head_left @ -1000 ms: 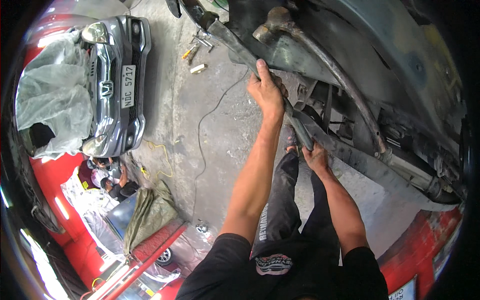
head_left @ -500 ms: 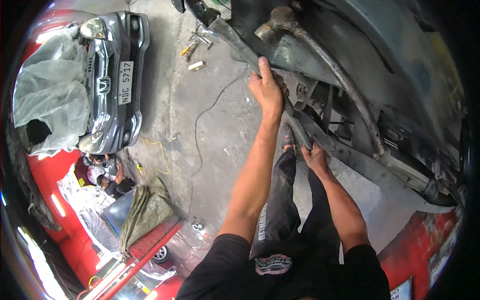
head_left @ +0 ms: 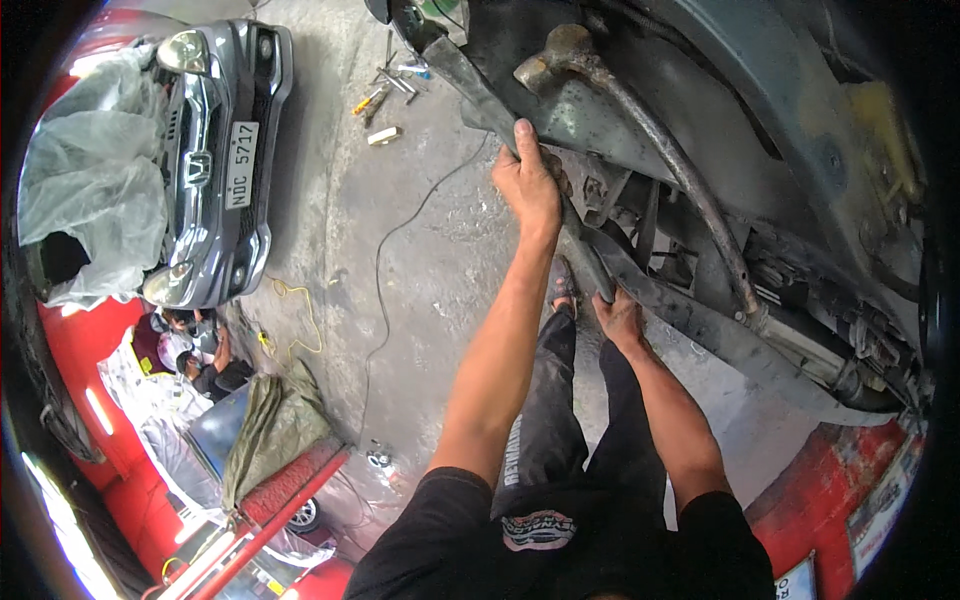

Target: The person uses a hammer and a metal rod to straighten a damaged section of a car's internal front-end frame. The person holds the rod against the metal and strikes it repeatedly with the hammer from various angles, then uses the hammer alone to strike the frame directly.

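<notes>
A long grey bar [head_left: 590, 262] runs slantwise in front of the car's opened front end, wider and flatter toward its far end. Around its middle my left hand [head_left: 528, 188] is closed, the thumb lying along the top. My right hand [head_left: 620, 318] grips the near end, its fingers partly hidden behind the bar. A hammer [head_left: 690, 175] with a rusty head and a long metal handle rests on the car front, just right of my left hand. Whether the bar's far end touches the dark part there, I cannot tell.
On the left stands a grey car [head_left: 235, 165] with plastic sheeting [head_left: 95, 190] over it. Hand tools [head_left: 385, 90] and a dark cable [head_left: 380, 270] lie on the concrete floor. A person [head_left: 215, 365] crouches at the lower left near a red beam [head_left: 285, 500].
The view has shifted slightly, so the floor and the grey car sit a little further left. Both hands keep their hold on the bar, which has barely moved.
</notes>
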Demonstrator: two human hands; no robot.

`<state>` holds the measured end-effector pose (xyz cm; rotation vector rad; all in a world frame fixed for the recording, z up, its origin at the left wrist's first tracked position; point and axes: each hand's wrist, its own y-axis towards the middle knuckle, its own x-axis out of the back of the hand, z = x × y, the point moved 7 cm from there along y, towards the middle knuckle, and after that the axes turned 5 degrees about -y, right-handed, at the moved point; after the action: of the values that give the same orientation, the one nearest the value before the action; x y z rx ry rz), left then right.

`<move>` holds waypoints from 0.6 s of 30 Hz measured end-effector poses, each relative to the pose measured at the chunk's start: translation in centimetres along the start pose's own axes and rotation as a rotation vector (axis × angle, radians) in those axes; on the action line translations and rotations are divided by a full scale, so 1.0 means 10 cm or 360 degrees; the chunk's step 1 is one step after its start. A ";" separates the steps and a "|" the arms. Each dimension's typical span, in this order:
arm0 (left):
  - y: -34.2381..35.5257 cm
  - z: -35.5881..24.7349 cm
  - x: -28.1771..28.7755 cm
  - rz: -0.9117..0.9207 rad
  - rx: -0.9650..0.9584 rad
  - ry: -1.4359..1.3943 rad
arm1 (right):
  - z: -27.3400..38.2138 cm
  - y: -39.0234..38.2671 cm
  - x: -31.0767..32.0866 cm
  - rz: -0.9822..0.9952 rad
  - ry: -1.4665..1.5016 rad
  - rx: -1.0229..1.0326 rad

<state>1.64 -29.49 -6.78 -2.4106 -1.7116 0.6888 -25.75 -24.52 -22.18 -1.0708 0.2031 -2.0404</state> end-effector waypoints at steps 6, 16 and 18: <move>0.06 0.03 0.06 -0.0008 -0.0168 0.0027 | 0.00 0.07 -0.04 -0.0009 0.0023 0.0060; 0.09 0.04 0.10 0.0016 -0.0212 0.0071 | -0.11 0.09 -0.08 -0.0059 0.0105 0.0153; 0.14 0.05 0.17 0.0001 -0.0267 0.0126 | 0.08 0.06 -0.03 -0.0141 0.0100 0.0274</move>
<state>3.08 -28.52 -8.15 -2.5096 -1.8040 0.4594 -24.75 -24.50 -22.16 -0.9246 0.0116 -2.1294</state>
